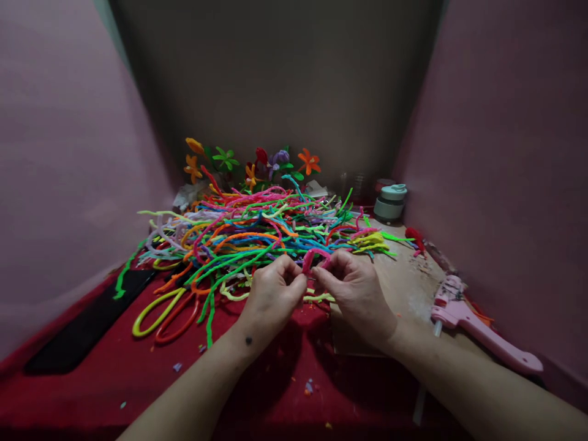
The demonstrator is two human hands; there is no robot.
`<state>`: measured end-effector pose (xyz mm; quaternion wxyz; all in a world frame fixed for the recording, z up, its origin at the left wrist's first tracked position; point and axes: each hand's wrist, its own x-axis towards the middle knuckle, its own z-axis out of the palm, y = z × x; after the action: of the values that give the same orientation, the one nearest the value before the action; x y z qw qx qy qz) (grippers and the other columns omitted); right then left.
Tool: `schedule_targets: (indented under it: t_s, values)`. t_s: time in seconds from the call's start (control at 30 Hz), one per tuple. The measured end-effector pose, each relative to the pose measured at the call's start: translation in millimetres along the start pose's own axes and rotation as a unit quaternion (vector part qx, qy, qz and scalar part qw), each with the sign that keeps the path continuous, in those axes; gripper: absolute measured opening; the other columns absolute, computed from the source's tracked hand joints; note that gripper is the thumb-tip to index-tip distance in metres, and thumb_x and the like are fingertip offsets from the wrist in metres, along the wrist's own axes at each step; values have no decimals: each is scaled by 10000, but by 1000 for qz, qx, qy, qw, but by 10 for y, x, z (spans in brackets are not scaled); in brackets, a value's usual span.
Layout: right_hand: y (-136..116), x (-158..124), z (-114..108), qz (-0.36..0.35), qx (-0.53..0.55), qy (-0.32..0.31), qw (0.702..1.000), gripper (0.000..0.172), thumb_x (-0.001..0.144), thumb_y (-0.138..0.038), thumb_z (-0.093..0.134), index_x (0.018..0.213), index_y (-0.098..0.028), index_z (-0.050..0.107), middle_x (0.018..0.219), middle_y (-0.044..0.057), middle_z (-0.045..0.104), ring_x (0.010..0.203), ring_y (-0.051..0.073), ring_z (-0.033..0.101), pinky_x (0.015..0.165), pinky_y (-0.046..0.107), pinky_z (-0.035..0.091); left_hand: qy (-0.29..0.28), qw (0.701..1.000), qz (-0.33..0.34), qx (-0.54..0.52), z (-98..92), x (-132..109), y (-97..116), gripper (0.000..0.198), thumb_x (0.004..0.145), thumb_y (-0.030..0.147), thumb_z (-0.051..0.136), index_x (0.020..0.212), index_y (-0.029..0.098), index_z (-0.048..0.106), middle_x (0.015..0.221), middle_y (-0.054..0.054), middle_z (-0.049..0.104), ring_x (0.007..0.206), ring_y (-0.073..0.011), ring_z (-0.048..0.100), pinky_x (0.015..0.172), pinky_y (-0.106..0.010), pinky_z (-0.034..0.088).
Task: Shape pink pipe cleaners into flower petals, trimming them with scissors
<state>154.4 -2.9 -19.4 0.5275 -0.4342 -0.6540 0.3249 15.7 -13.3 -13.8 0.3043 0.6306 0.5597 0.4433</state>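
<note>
A pink pipe cleaner (315, 253) is bent into an arch between my two hands. My left hand (274, 288) pinches one side of it between thumb and fingertips. On the other side, my right hand (358, 293) is closed in a pinch on the same piece. Its lower ends are partly hidden by my fingers. Just beyond my hands spreads a large tangled heap of coloured pipe cleaners (239, 236) in green, orange, blue, white, pink and yellow.
Yellow and red looped handles (158, 312) lie left, by a long black flat object (92, 321). On a cardboard sheet (404, 278) at right rests a pink glue gun (487, 334). Behind stand a lidded cup (389, 203) and pipe-cleaner flowers (310, 161). Scraps dot the red cloth (184, 398).
</note>
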Motion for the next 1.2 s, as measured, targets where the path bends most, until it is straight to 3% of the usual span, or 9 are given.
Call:
schedule_targets:
  t_s: [0.13, 0.23, 0.43, 0.6, 0.8, 0.97, 1.1, 1.2]
  values:
    - [18, -13, 16, 13, 10, -11, 1000, 166, 743, -291, 579, 646, -164, 534, 613, -1, 550, 568, 109, 503, 541, 244, 404, 8, 1000, 4, 13, 18, -3, -18, 128, 698, 237, 536, 595, 175, 492, 456, 53, 499, 388, -68, 425, 398, -176, 324]
    - [8, 5, 13, 56, 77, -25, 995, 165, 720, -285, 600, 630, -159, 545, 582, -7, 546, 539, 108, 501, 523, 248, 407, 5, 1000, 19, 14, 33, -15, -31, 143, 717, 262, 539, 611, 173, 506, 484, 43, 518, 416, -75, 448, 415, -182, 339]
    - [27, 120, -28, 173, 273, -117, 939, 171, 634, -261, 684, 632, -134, 569, 569, -11, 560, 516, 100, 521, 527, 246, 422, -11, 998, 58, 38, 25, -31, -22, 139, 765, 269, 509, 685, 165, 556, 541, 24, 554, 465, -82, 481, 458, -189, 371]
    - [41, 173, -69, 161, 368, -139, 905, 181, 686, -275, 657, 808, -151, 610, 677, -4, 592, 561, 87, 530, 560, 237, 427, -7, 997, 65, 28, 9, -35, 4, 124, 762, 265, 529, 695, 164, 551, 585, 17, 571, 490, -80, 497, 464, -184, 379]
    - [52, 161, -77, 152, 337, -133, 920, 159, 704, -273, 644, 654, -128, 602, 581, -8, 579, 513, 76, 512, 521, 213, 398, -99, 981, -42, -159, -22, -10, 97, 160, 776, 293, 505, 889, 180, 491, 534, 45, 549, 411, -100, 494, 379, -200, 393]
    - [47, 161, -63, 177, 357, -140, 906, 146, 676, -260, 664, 658, -129, 602, 579, -4, 593, 515, 89, 541, 544, 235, 430, -134, 977, -62, -155, -54, 15, 112, 142, 780, 282, 506, 704, 166, 475, 445, 50, 504, 378, -72, 441, 395, -181, 375]
    - [20, 160, -66, 208, 415, -149, 873, 152, 639, -248, 686, 644, -130, 591, 560, -12, 582, 495, 93, 535, 550, 264, 458, -178, 961, -97, -187, -99, 38, 65, 198, 763, 316, 524, 654, 172, 441, 445, 56, 485, 356, -61, 420, 363, -164, 321]
    - [-7, 152, -73, 216, 427, -153, 865, 156, 613, -240, 702, 635, -129, 594, 541, -16, 571, 478, 92, 522, 529, 269, 461, -201, 957, -128, -163, -156, 62, 42, 195, 745, 321, 536, 658, 174, 442, 439, 54, 485, 340, -62, 410, 333, -154, 272]
